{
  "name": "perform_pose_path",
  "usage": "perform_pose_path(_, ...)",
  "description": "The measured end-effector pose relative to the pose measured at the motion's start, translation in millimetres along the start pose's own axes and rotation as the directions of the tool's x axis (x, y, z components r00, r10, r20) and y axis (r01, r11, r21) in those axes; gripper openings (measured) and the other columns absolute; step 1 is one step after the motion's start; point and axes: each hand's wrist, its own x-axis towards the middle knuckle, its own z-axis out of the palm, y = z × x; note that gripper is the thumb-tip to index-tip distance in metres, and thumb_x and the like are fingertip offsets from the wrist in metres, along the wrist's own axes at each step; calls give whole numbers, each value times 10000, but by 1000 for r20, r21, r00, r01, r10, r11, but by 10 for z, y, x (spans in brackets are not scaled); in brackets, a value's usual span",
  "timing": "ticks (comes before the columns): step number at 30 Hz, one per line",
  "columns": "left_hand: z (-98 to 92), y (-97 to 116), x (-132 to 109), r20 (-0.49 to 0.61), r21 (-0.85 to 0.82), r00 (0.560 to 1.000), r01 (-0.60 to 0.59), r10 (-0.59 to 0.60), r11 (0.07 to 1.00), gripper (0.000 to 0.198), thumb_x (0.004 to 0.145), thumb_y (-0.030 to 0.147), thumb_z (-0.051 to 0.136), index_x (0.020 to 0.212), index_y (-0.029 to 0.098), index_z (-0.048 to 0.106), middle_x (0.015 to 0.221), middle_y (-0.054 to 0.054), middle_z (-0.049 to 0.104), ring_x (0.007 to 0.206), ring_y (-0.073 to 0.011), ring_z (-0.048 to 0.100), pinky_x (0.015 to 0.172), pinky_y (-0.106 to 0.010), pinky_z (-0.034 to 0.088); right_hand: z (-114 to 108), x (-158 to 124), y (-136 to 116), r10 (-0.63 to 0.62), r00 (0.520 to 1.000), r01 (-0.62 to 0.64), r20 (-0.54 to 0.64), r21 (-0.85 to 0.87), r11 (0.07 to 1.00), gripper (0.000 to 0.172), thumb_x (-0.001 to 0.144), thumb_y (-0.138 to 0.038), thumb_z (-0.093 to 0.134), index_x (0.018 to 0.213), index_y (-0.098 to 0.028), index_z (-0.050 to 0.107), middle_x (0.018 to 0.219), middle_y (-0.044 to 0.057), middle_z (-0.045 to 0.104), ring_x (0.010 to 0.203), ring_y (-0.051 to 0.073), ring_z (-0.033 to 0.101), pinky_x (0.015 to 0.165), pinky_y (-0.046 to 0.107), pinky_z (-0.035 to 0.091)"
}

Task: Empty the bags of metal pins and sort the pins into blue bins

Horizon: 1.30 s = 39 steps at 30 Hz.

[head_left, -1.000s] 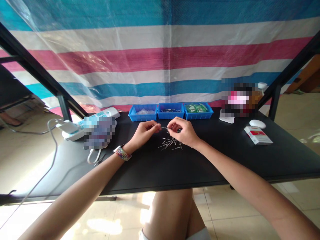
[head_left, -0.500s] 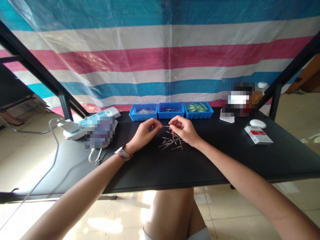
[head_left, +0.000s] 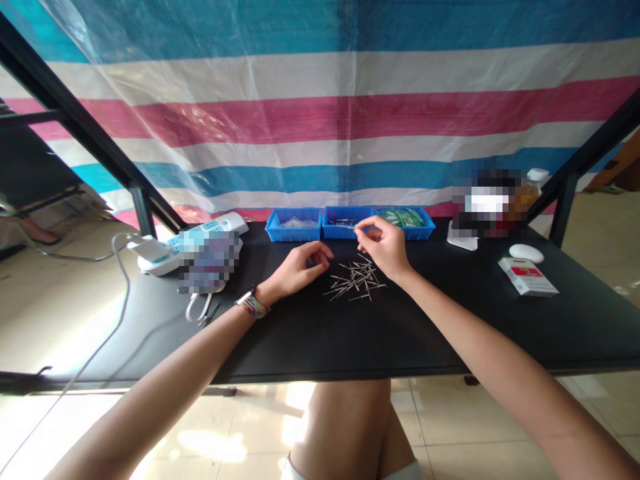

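Keep the thin silver metal pin (head_left: 350, 227) level: right hand (head_left: 383, 243) pinches it above the middle blue plastic tray (head_left: 345, 234); left hand (head_left: 300, 263) is curled, contents unclear.

Seen from beside the bench, both of the person's arms are bare along the whole length that shows. The one thing worn on them is a bracelet (head_left: 253, 305) at the wrist of the left hand (head_left: 299, 268), a woven or beaded band in pink, yellow, blue and white with a small dark piece on top. Below the table (head_left: 450, 333) the knees (head_left: 345, 420) are bare too, and a strip of white cloth (head_left: 400, 471), perhaps a hem, shows at the bottom.
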Motion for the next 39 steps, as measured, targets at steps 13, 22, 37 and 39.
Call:
perform_pose_path(13, 11, -81, 23, 125, 160, 987, -116, 97, 980, 79, 912, 263, 652, 905, 217, 716, 945, -43, 731, 905, -218, 653, 857, -347, 517, -75, -146, 27, -171, 975, 206, 141, -284, 936, 178, 973, -197, 611, 981, -223, 787, 1024, 66, 730, 586, 140, 558, 629, 330, 507)
perform_pose_path(22, -24, -23, 62, -43, -270, 998, 42, -56, 962, 271, 904, 424, 788, 932, 168, 702, 921, -48, 726, 858, -181, 671, 807, -303, 536, 98, -303, -133, -144, 938, 164, 316, -36, 986, 59, 926, -233, 710, 891, -227, 757, 852, 29, 750, 733, 181, 690, 650, 297, 528)
perform_pose_path(37, 96, 119, 58, -76, -487, 980, 123, -182, 865, 383, 873, 523, 832, 927, 172, 689, 861, -35, 693, 764, -160, 642, 708, -284, 546, 266, -353, -214, 140, 969, -192, 204, 259, 947, 314, 833, -493, 868, 887, -230, 705, 781, 15, 764, 624, 193, 746, 589, 300, 605)
perform_pose_path(39, 67, 119, 52, -75, -464, 981, 125, -179, 877, 385, 877, 532, 823, 929, 171, 701, 838, -38, 691, 763, -168, 640, 706, -289, 541, 221, -325, -227, 176, 968, -222, 181, 280, 934, 371, 815, -553, 874, 879, -224, 715, 791, 24, 773, 607, 187, 736, 570, 298, 604)
